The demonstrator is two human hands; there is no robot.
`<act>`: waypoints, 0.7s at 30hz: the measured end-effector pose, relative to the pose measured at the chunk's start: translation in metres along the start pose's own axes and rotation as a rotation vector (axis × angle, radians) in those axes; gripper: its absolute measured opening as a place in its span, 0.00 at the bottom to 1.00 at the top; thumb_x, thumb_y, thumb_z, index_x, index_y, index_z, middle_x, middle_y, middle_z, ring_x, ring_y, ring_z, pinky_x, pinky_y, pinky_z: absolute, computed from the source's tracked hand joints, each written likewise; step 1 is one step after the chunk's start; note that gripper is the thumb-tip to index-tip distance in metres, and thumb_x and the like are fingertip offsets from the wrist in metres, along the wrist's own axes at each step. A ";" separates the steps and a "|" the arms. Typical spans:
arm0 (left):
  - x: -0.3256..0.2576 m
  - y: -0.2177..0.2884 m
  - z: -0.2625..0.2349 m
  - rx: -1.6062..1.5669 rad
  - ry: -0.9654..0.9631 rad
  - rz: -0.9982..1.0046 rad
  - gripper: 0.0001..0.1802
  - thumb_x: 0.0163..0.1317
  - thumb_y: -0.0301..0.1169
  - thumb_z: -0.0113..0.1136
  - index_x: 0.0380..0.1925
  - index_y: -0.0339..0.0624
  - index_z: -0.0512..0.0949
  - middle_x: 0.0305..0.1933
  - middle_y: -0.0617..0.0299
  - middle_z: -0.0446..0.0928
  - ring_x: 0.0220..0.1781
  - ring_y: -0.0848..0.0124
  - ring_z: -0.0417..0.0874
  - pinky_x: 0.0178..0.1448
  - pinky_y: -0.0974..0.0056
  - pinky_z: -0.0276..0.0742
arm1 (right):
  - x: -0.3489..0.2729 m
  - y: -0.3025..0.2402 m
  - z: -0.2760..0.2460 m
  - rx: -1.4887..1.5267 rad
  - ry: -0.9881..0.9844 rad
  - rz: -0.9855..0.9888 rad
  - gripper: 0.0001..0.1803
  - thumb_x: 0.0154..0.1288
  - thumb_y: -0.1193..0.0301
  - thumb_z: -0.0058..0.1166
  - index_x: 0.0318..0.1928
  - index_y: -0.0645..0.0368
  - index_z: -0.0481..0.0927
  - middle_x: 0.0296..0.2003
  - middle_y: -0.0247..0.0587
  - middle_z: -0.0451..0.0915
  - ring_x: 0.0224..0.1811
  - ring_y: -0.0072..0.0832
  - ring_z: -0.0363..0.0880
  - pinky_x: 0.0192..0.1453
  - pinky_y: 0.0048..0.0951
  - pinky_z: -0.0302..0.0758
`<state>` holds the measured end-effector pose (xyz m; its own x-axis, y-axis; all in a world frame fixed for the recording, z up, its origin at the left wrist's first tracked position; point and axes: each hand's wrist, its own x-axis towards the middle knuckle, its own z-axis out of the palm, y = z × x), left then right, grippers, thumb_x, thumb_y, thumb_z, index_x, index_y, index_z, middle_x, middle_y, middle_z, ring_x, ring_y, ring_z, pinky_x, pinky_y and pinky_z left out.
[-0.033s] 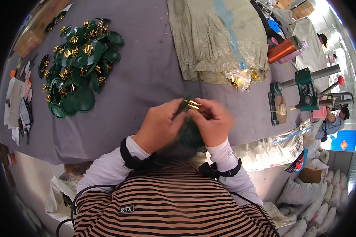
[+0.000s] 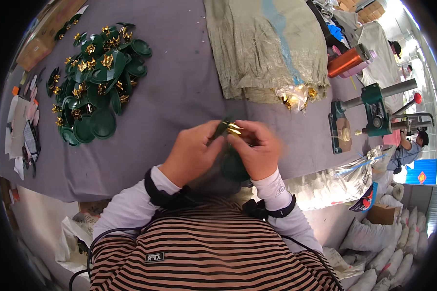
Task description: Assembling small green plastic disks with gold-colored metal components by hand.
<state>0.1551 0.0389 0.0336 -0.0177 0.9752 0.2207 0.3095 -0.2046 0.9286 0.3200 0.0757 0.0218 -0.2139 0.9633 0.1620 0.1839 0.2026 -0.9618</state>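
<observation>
In front of my chest, above the table's near edge, both hands are closed around a small assembly. My left hand (image 2: 192, 151) pinches a dark green plastic piece (image 2: 222, 128) between thumb and fingers. A shiny gold crown-shaped piece (image 2: 234, 129) sits against it, gripped by the thumb and fingers of my right hand (image 2: 260, 151), which is slightly blurred. Below the fingers shows a round green disc (image 2: 234, 167); whether it joins the upper green piece is hidden. On the left lies a pile of green discs (image 2: 103, 123), many carrying gold crown-shaped pieces.
A woven sack (image 2: 257, 53) lies at the far middle, gold pieces (image 2: 296, 97) at its mouth. To the right stands a green hand press (image 2: 376, 109) beside an orange bottle (image 2: 347, 60). Cardboard boxes (image 2: 36, 51) line the far left; a person (image 2: 408, 150) is at the far right.
Both hands have shifted very slightly left with the pieces between them. The grip looks the same.
</observation>
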 end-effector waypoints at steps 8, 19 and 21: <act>0.064 -0.020 -0.182 0.361 0.559 -0.050 0.17 0.65 0.34 0.58 0.46 0.29 0.76 0.37 0.59 0.82 0.36 0.74 0.79 0.43 0.68 0.75 | 0.101 0.036 -0.055 -0.883 -0.013 -0.522 0.08 0.58 0.68 0.58 0.35 0.59 0.83 0.34 0.46 0.84 0.38 0.42 0.81 0.45 0.39 0.75; 0.029 -0.011 -0.030 0.420 -0.120 0.268 0.20 0.55 0.33 0.68 0.48 0.42 0.79 0.53 0.53 0.79 0.58 0.55 0.78 0.62 0.57 0.72 | 0.131 0.070 -0.087 -1.407 -0.021 -0.294 0.08 0.53 0.68 0.58 0.26 0.60 0.83 0.30 0.49 0.82 0.38 0.46 0.78 0.46 0.42 0.74; 0.022 -0.016 0.009 0.378 -0.265 0.273 0.25 0.53 0.39 0.69 0.49 0.38 0.78 0.56 0.50 0.77 0.61 0.52 0.75 0.65 0.56 0.70 | 0.121 0.052 -0.082 -1.296 -0.064 -0.340 0.13 0.49 0.67 0.67 0.28 0.63 0.80 0.37 0.53 0.81 0.43 0.48 0.78 0.48 0.42 0.75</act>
<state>0.1582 0.0646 0.0209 0.3367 0.8888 0.3108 0.5911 -0.4565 0.6650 0.3820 0.2173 0.0093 -0.4678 0.8296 0.3047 0.8754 0.4825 0.0303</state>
